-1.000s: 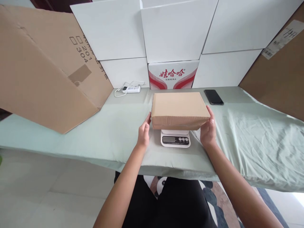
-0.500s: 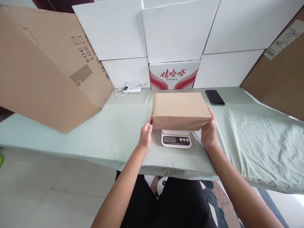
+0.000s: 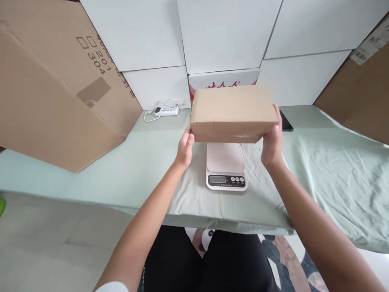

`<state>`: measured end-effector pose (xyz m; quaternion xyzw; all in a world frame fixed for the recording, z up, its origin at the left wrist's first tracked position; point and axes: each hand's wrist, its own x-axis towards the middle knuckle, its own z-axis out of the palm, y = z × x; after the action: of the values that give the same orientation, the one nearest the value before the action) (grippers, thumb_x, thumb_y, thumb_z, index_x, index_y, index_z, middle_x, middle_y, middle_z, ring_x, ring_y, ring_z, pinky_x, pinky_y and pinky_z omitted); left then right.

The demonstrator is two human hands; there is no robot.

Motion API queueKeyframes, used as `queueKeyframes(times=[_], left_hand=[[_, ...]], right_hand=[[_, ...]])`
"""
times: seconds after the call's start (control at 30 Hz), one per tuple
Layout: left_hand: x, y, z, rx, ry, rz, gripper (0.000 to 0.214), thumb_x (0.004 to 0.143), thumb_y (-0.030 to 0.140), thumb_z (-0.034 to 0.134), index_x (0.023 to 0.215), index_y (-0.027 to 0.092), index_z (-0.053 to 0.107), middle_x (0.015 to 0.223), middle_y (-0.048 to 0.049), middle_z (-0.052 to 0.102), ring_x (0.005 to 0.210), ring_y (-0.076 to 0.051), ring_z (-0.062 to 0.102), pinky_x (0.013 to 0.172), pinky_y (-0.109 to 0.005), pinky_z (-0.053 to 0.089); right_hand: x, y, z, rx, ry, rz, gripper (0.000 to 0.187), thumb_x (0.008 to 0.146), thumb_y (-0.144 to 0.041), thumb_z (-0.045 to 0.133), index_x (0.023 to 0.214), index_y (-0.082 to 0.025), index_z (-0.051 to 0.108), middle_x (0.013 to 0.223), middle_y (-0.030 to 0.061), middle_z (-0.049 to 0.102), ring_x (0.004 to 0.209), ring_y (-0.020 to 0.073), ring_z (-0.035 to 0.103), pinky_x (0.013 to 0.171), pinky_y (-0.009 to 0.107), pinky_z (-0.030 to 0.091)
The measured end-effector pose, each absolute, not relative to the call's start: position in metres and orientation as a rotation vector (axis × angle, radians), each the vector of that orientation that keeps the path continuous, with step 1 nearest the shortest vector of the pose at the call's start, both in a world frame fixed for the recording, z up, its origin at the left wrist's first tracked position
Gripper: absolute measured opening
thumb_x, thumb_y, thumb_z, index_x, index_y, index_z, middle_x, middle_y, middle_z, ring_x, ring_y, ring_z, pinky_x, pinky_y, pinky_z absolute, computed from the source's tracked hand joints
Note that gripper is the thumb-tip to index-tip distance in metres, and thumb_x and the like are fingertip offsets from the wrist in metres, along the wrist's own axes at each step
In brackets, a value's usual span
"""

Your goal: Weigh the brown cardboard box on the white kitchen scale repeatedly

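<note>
A brown cardboard box is held up off the table between my two hands. My left hand grips its near left corner, thumb on the side and fingers partly hidden beneath. At the opposite end, my right hand clasps the right side, with some fingers out of sight behind and under it. Below and nearer to me sits a white digital kitchen scale, its bare platform showing and its display and buttons facing me. The box hides the far end of the scale.
A white power strip with a cable lies at the back left. Partly covered by my right hand, a black phone rests at the back right. White boxes wall the back; large cardboard sheets stand left and right on the green cloth.
Both hands have raised the cardboard box off the scale and moved it away from me. The scale's platform now shows, and the box covers part of the red-lettered carton behind.
</note>
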<state>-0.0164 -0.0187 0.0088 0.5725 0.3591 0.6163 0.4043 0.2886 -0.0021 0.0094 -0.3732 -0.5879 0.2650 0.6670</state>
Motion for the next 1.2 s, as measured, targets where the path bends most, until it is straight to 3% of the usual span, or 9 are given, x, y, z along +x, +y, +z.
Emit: queueKeyframes(times=[0.13,0.27,0.43,0.57,0.8,1.1,1.2], left_hand=[[-0.008,0.025,-0.012,1.382,0.924,1.564,0.101,0.086,0.102,0.068,0.155,0.028,0.073,0.172,-0.0137,0.069,0.175,-0.042,0.049,0.145,-0.055,0.038],[-0.006,0.04,-0.034,1.361,0.943,1.493,0.092,0.091,0.1,0.065,0.153,0.032,0.074,0.175,-0.0102,0.068,0.174,-0.039,0.051,0.146,-0.057,0.037],[-0.01,0.043,-0.042,1.319,0.955,1.449,0.086,0.094,0.095,0.066,0.151,0.03,0.074,0.172,-0.0113,0.069,0.174,-0.04,0.051,0.146,-0.058,0.037],[-0.009,0.044,-0.042,1.273,0.966,1.458,0.08,0.097,0.091,0.067,0.147,0.03,0.076,0.167,-0.0124,0.073,0.173,-0.041,0.053,0.146,-0.059,0.038],[-0.008,0.047,-0.043,1.244,0.98,1.437,0.089,0.092,0.096,0.069,0.146,0.026,0.076,0.164,-0.0157,0.074,0.171,-0.043,0.054,0.143,-0.058,0.042],[-0.009,0.045,-0.046,1.258,1.043,1.418,0.084,0.095,0.092,0.067,0.148,0.027,0.075,0.165,-0.014,0.075,0.168,-0.042,0.058,0.141,-0.061,0.043],[-0.011,0.048,-0.048,1.257,1.056,1.419,0.085,0.095,0.092,0.066,0.149,0.027,0.074,0.168,-0.0152,0.072,0.169,-0.042,0.057,0.143,-0.062,0.041]], right_hand=[[0.279,0.043,0.0,-0.888,-1.338,0.589,0.108,0.089,-0.102,0.058,0.176,-0.04,0.048,0.192,-0.0004,0.043,0.187,0.0376,0.025,0.156,0.063,0.017],[0.275,0.059,-0.022,-0.912,-1.301,0.646,0.108,0.091,-0.097,0.062,0.177,-0.034,0.046,0.193,0.0037,0.042,0.187,0.0353,0.024,0.157,0.06,0.017],[0.277,0.062,-0.034,-0.932,-1.241,0.72,0.1,0.088,-0.093,0.067,0.172,-0.04,0.052,0.19,-0.0001,0.049,0.182,0.0339,0.039,0.156,0.06,0.022],[0.278,0.064,-0.036,-0.958,-1.271,0.701,0.1,0.086,-0.097,0.065,0.169,-0.042,0.055,0.188,-0.0018,0.051,0.183,0.0346,0.035,0.156,0.062,0.02],[0.28,0.065,-0.039,-0.968,-1.283,0.685,0.094,0.09,-0.096,0.062,0.168,-0.044,0.056,0.184,-0.0008,0.055,0.181,0.0351,0.036,0.154,0.065,0.02],[0.282,0.069,-0.043,-0.976,-1.24,0.748,0.102,0.086,-0.098,0.065,0.168,-0.04,0.054,0.187,0.0012,0.05,0.18,0.0345,0.038,0.153,0.061,0.024],[0.282,0.07,-0.043,-0.984,-1.193,0.771,0.099,0.084,-0.096,0.068,0.166,-0.041,0.056,0.186,0.0013,0.052,0.177,0.035,0.043,0.149,0.062,0.032]])
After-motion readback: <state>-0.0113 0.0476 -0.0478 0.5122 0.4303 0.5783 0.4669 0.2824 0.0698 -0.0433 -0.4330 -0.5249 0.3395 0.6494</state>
